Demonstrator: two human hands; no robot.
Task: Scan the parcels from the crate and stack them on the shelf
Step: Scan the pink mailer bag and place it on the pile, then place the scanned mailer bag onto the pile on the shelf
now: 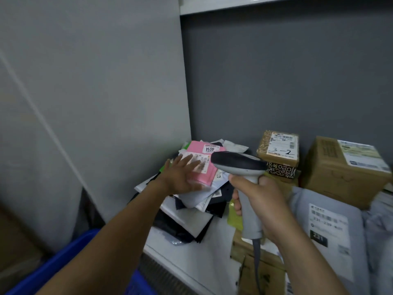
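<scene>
Nearest, at the lower left, a corner of the blue crate (pixel 70 262) shows below the left forearm; what it holds cannot be seen. The right hand (pixel 261 199) is raised in front of the shelf (pixel 191 262), its fingers (pixel 236 206) wrapped round the grip of a grey scanner (pixel 238 165) whose dark head points left toward the parcels, with the cord hanging from the handle's base. It seems held at the ready so that the next label can be read without a change of grip. Just beside that wrist, a grey mailer (pixel 329 220) with a label marked 231 lies over flattened cardboard at the shelf's front. Further in, the left hand (pixel 180 177) reaches to the corner, fingers (pixel 192 162) straight and spread, resting flat on the pink parcel (pixel 204 177), which lies on top of a loose heap (pixel 191 209) of white and black mailers against the side wall. The open palm looks like a press to settle the slippery parcel so it does not slide off, which suggests this one is at the placing step. A label reading 4014 faces up on it. Behind, against the dark back wall, a small box (pixel 278 147) marked 3-2 sits on a patterned one, and a larger carton (pixel 344 167) stands to its right
</scene>
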